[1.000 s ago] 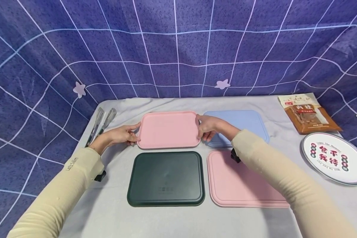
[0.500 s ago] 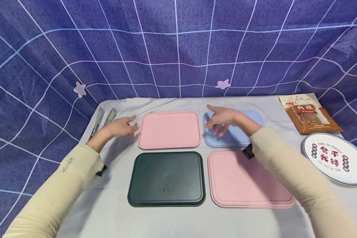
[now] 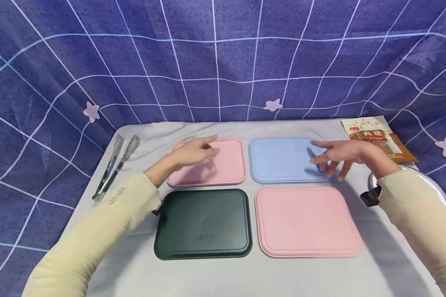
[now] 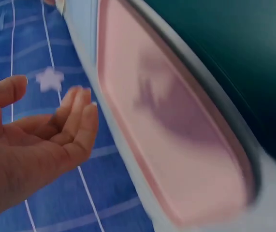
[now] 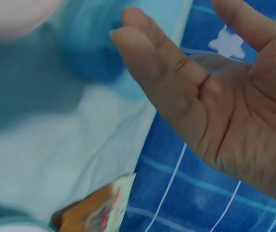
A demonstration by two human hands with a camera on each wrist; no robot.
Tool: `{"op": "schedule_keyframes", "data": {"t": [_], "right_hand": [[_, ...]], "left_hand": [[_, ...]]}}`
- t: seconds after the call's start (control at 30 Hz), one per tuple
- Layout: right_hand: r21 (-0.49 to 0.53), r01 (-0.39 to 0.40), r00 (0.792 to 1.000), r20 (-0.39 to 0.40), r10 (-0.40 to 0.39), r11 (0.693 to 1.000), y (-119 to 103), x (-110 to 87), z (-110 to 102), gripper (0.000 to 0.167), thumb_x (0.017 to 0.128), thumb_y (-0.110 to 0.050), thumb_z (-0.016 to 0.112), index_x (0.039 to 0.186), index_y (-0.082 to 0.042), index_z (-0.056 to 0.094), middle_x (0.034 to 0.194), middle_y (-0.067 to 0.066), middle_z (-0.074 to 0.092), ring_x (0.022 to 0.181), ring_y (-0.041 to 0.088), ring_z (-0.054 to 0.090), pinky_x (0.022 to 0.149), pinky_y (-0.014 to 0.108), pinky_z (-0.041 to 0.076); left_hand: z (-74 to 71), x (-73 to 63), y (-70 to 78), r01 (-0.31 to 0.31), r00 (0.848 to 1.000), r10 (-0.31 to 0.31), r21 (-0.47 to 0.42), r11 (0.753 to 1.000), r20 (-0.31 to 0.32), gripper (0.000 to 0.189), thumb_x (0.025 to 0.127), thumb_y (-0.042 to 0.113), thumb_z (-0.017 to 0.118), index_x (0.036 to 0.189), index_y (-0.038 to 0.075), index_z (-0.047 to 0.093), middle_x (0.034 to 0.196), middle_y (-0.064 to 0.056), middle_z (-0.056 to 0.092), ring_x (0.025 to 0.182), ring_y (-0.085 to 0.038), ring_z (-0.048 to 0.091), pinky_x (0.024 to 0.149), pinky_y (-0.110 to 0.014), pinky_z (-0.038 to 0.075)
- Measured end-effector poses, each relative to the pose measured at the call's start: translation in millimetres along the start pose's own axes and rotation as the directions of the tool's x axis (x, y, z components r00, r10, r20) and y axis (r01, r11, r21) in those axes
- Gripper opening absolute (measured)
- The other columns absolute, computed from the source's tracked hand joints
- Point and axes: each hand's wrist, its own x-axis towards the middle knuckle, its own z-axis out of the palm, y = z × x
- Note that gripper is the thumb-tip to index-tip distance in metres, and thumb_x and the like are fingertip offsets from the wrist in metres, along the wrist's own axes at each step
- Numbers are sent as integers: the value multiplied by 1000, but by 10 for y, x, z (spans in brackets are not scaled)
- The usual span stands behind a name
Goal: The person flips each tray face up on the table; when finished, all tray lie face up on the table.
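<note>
In the head view my left hand (image 3: pixel 193 153) hovers over the far-left pink tray (image 3: pixel 226 165), its shadow falling on the tray. The left wrist view shows that hand (image 4: pixel 41 130) with relaxed fingers and nothing in them. My right hand (image 3: pixel 342 153) is above the right end of the blue tray (image 3: pixel 282 161), fingers spread and holding nothing. The right wrist view gives its bare palm (image 5: pixel 215 106). Nearer to me lie a dark green tray (image 3: pixel 204 225) on the left and a second pink tray (image 3: pixel 308 222) on the right.
Metal tongs (image 3: pixel 115 165) lie at the table's left edge. A brown and cream food packet (image 3: pixel 379 134) is at the far right, with a white plate (image 3: pixel 431 187) partly behind my right forearm. A purple gridded curtain (image 3: pixel 223 62) hangs behind the table.
Both hands let go of the far-left pink tray's ends. My right hand moved right, to the blue tray's far end. My left hand then moved right, over the pink tray.
</note>
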Motion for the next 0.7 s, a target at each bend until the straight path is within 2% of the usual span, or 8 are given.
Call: {"op": "schedule_keyframes", "data": {"t": [0.07, 0.17, 0.27, 0.37, 0.43, 0.5, 0.6, 0.7], "right_hand": [[3, -25, 1000, -6, 25, 1000, 106, -34, -17, 103, 98, -44, 62, 160, -17, -16, 107, 14, 60, 86, 24, 68, 70, 48, 60], [23, -49, 999, -7, 49, 999, 249, -55, -21, 105, 98, -44, 61, 159, -16, -20, 101, 12, 60, 83, 23, 69, 68, 47, 60], [50, -65, 998, -4, 65, 997, 372, -44, -15, 106, 99, -43, 61, 158, -18, -23, 98, 11, 60, 82, 23, 69, 67, 46, 60], [69, -68, 998, -7, 68, 995, 459, -16, -3, 106, 99, -43, 61, 157, -18, -24, 97, 10, 61, 81, 23, 69, 67, 46, 60], [84, -60, 998, -9, 61, 995, 494, 4, 5, 105, 99, -43, 60, 157, -19, -24, 97, 10, 62, 80, 23, 70, 67, 46, 60], [103, -53, 998, -8, 54, 993, 522, 24, 12, 105, 99, -43, 61, 158, -20, -24, 96, 11, 62, 79, 23, 70, 68, 46, 61], [131, -43, 999, 1, 43, 990, 556, 50, 9, 105, 99, -42, 61, 157, -23, -24, 94, 11, 62, 78, 23, 70, 69, 48, 61], [145, -48, 999, 7, 47, 988, 571, 53, -6, 104, 99, -41, 61, 157, -25, -24, 92, 11, 61, 76, 23, 71, 71, 48, 61]], "left_hand": [[140, 108, 88, 5, 998, -3, -32, 999, 66, 71, 103, 29, 54, 161, 10, 18, 135, -25, 60, 113, -40, 66, 105, -48, 48], [344, 272, 183, 55, 988, -44, -71, 996, 151, 75, 104, 27, 53, 162, 12, 8, 131, -28, 61, 107, -41, 68, 99, -48, 52], [512, 419, 246, 111, 976, -99, -51, 993, 193, 79, 104, 28, 52, 162, 14, 0, 119, -26, 67, 98, -35, 71, 92, -46, 56], [623, 532, 284, 147, 966, -139, -22, 989, 217, 81, 104, 30, 53, 162, 15, -1, 99, -19, 72, 82, -26, 70, 82, -40, 58], [672, 592, 301, 149, 961, -145, 0, 989, 234, 81, 104, 30, 53, 162, 12, 0, 84, -13, 72, 70, -20, 66, 73, -34, 56], [712, 642, 307, 150, 955, -151, 25, 988, 256, 83, 103, 30, 54, 162, 8, 0, 72, -7, 67, 60, -14, 59, 62, -27, 50], [755, 700, 311, 165, 939, -180, 75, 983, 294, 85, 103, 32, 55, 161, 6, -1, 64, -1, 60, 52, -10, 49, 53, -23, 37], [786, 737, 348, 183, 923, -217, 133, 974, 319, 85, 102, 33, 56, 161, 5, 2, 61, 0, 57, 50, -10, 44, 50, -23, 31]]}}
